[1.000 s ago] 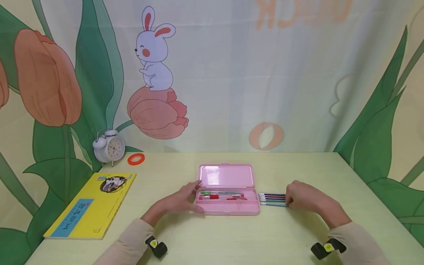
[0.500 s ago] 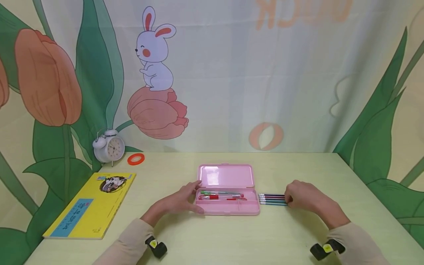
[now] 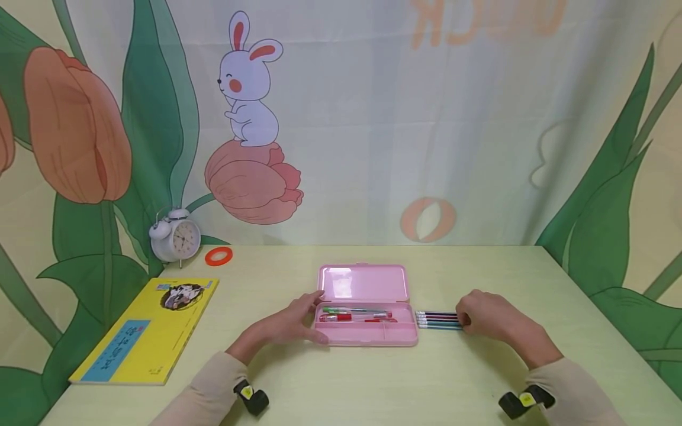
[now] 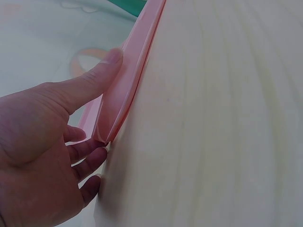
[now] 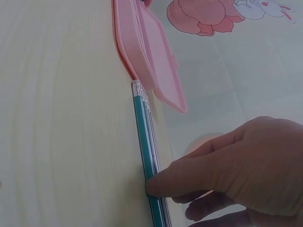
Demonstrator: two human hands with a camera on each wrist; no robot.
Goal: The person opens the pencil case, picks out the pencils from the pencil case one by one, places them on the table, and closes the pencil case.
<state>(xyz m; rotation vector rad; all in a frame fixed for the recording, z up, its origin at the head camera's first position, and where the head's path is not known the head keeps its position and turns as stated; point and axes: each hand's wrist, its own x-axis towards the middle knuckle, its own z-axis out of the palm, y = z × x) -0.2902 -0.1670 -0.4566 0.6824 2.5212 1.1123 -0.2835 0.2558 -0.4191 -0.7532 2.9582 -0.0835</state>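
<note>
A pink pencil case [image 3: 401,334] lies with its lid raised on the table, a few pens [image 3: 357,317] in its long rear compartment. My left hand [image 3: 292,320] holds the case's left end, thumb along the front side and fingers round the far corner. Several pencils [image 3: 438,320] lie side by side, their eraser ends against or very close to the case's right end. My right hand [image 3: 492,318] pinches this row, hiding its far part. In the right wrist view, the thumb presses the side of a teal pencil [image 5: 146,124], while the other fingers are partly hidden behind the row.
On the left lies a yellow book [image 3: 181,337]. A white alarm clock [image 3: 176,236] and an orange ring [image 3: 219,256] stand at the back left. A printed curtain [image 3: 346,118] hangs behind the table [image 3: 373,384].
The front pencil, slightly apart and slanted a second ago, now lies flush with the others. My right hand has shifted a little leftward; the left hand and case stay put.
</note>
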